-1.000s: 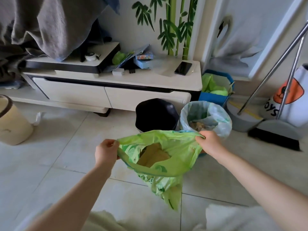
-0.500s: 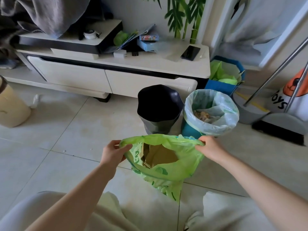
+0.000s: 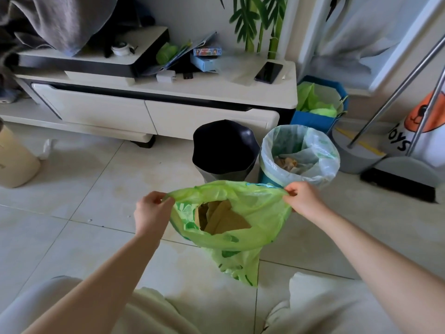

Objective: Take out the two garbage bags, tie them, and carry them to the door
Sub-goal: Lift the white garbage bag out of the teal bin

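White cabinet (image 3: pixel 154 92) along the wall, black bin (image 3: pixel 224 148) and lined bin (image 3: pixel 298 155) on the tiles before it. Nearer, the green bag (image 3: pixel 252 227) hangs open over the floor, cardboard inside; left hand (image 3: pixel 150 213) and right hand (image 3: pixel 305 198) each pinch its rim.

Green garbage bag (image 3: pixel 250 213) – thin, crinkly, translucent plastic, slightly glossy; brown paper or card (image 3: pixel 224 218) inside, matt. Second bag (image 3: pixel 322 150) – pale filmy plastic. Black bin (image 3: pixel 225 148) is smooth, satin. Floor (image 3: pixel 84 189) has glossy tiles. Bench (image 3: pixel 192 88) top smooth, matt cream. Grey cloth (image 3: pixel 62 20) is soft. Metal poles (image 3: pixel 395 88) look shiny.
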A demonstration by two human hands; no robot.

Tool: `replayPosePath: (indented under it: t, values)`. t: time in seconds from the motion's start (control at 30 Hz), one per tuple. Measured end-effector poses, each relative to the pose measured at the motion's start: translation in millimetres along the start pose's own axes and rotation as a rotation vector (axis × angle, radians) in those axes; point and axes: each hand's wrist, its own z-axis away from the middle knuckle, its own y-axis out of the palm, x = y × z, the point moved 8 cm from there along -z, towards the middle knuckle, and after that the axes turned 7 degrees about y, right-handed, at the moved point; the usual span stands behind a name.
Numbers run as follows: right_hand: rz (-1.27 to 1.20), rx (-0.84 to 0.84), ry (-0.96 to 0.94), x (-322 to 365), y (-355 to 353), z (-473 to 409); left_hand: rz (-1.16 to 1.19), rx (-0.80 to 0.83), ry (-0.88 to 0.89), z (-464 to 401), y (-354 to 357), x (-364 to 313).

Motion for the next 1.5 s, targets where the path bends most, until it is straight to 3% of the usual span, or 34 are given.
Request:
replayPosePath:
  t: [0.27, 0.5, 0.7, 0.9, 1.13, 1.3, 1.5]
  values:
    - [-0.19, 0.056, 0.052, -21.3, -36.2, -16.4, -0.092, -0.011, 0.119, -21.7, 24.3, -60.0]
    - [-0.268, -0.037, 0.157, -61.8, -84.0, -52.4, -0.005, 0.141, 0.155, -33.9, 120.1, -116.1]
    - [-0.275, -0.093, 0.261, -105.4, -103.8, -86.0, 0.162, 0.325, -0.019, -34.5, 229.6, -110.5]
    - [-0.464, -0.101, 0.45, -151.5, -89.3, -121.5, 0.284, 0.47, -0.391, -22.0, 310.8, -76.4]
    - [-0.836, 0.051, 0.636, -175.3, -51.2, -137.9, 0.306, 0.438, -0.431, -25.3, 346.8, -60.8]
    - [-1.087, 0.129, 0.672, -169.1, -30.6, -147.6, 0.477, 0.401, -0.546, -21.2, 353.6, -62.3]
    - [-1.08, 0.073, 0.747, -174.4, -38.0, -151.0, 0.498, 0.425, -0.559, -27.0, 351.3, -59.5]
